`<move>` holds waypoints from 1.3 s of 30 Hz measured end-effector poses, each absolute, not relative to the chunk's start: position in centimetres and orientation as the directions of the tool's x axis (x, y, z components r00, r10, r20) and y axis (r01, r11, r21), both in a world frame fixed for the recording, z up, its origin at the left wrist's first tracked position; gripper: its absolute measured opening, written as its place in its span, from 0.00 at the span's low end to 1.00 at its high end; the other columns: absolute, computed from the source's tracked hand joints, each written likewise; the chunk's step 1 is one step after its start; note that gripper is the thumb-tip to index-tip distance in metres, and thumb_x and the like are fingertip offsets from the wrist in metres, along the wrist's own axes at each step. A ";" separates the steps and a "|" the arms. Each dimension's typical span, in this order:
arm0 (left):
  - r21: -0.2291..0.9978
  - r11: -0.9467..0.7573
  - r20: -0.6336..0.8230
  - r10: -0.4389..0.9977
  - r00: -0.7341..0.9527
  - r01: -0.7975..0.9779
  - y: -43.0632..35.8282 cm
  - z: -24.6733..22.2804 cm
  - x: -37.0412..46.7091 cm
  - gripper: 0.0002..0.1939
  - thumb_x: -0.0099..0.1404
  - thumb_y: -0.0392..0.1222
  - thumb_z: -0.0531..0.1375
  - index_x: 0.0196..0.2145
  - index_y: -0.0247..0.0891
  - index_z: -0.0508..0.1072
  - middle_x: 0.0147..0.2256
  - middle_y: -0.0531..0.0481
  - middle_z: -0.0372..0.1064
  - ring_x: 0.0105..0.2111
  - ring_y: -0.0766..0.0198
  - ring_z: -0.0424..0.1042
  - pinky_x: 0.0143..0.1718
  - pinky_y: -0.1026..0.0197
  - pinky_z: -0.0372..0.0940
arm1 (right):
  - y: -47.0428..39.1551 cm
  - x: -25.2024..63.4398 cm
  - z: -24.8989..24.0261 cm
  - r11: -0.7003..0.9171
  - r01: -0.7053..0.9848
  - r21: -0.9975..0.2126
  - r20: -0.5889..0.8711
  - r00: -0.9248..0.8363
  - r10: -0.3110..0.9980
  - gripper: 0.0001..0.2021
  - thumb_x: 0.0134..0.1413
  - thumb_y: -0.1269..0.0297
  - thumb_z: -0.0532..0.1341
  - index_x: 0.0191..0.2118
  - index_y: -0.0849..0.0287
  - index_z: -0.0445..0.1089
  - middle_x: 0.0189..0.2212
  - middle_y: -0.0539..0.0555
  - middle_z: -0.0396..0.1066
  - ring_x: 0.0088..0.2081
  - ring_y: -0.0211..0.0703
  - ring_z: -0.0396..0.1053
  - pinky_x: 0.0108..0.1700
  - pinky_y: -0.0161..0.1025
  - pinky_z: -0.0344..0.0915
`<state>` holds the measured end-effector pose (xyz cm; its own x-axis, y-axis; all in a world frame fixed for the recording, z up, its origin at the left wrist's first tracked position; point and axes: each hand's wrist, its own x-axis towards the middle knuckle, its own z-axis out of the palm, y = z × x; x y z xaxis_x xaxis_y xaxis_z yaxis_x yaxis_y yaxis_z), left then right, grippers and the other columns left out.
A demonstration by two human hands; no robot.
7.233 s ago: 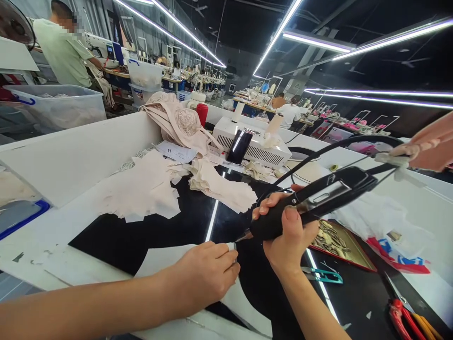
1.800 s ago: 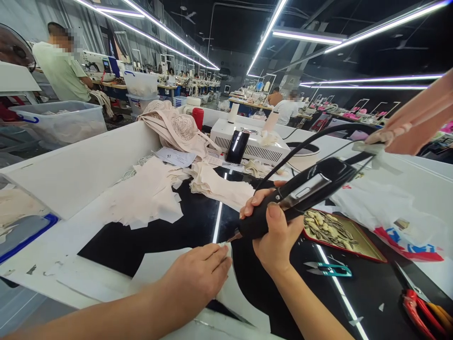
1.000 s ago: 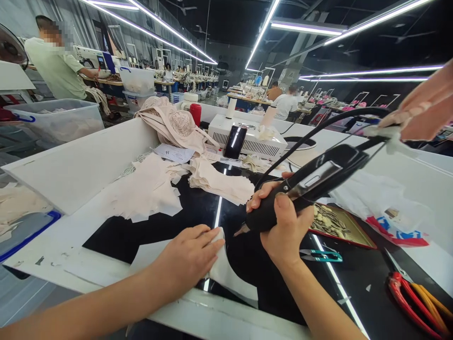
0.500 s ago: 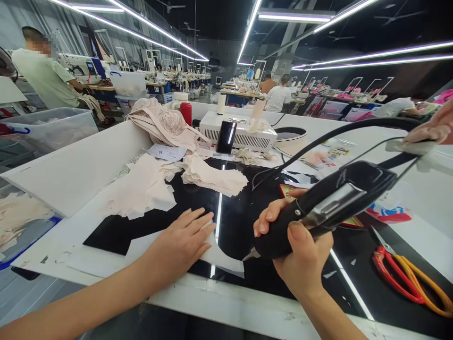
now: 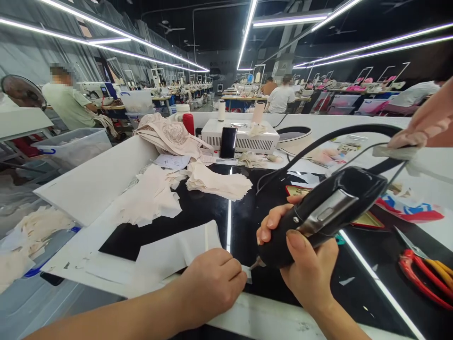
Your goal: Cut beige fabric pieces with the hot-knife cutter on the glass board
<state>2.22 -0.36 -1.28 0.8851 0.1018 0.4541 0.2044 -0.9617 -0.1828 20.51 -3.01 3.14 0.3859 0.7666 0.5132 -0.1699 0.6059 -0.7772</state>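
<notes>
My right hand (image 5: 307, 259) is wrapped around a black handheld cutter (image 5: 322, 208) with a silver lever on its side. Its small pointed blade (image 5: 257, 263) angles down to the left, close to the end of a white sheet (image 5: 173, 248). The sheet lies on the black glossy work surface, partly folded up behind my left hand. With fingers curled, my left hand (image 5: 215, 278) pinches the sheet's near edge; the fingertips are partly hidden. A black cable (image 5: 339, 132) arcs up from the cutter to another person's hand (image 5: 421, 132) at upper right.
Red and orange scissors (image 5: 424, 274) lie at right. Beige cut fabric pieces (image 5: 219, 182) are stacked beyond my left hand, near bra cups (image 5: 173, 134). A phone (image 5: 228, 142) leans on a white vented box (image 5: 253, 134). A low white panel (image 5: 99, 179) borders the left.
My left hand has gone from lying flat on the white sheet to pinching its near edge, closer to the blade. The sheet now bends up behind it. The right hand keeps its hold.
</notes>
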 end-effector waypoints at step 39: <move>-0.065 -0.949 0.528 0.229 0.818 0.308 0.3 -1.8 2.8 0.11 0.74 0.28 0.57 0.34 0.38 0.70 0.30 0.55 0.69 0.29 0.62 0.65 0.29 0.55 0.56 | -2.9 20.5 3.1 0.592 -0.229 -0.772 0.493 0.373 0.786 0.20 0.59 0.55 0.72 0.52 0.49 0.67 0.33 0.45 0.73 0.26 0.36 0.71 0.27 0.37 0.72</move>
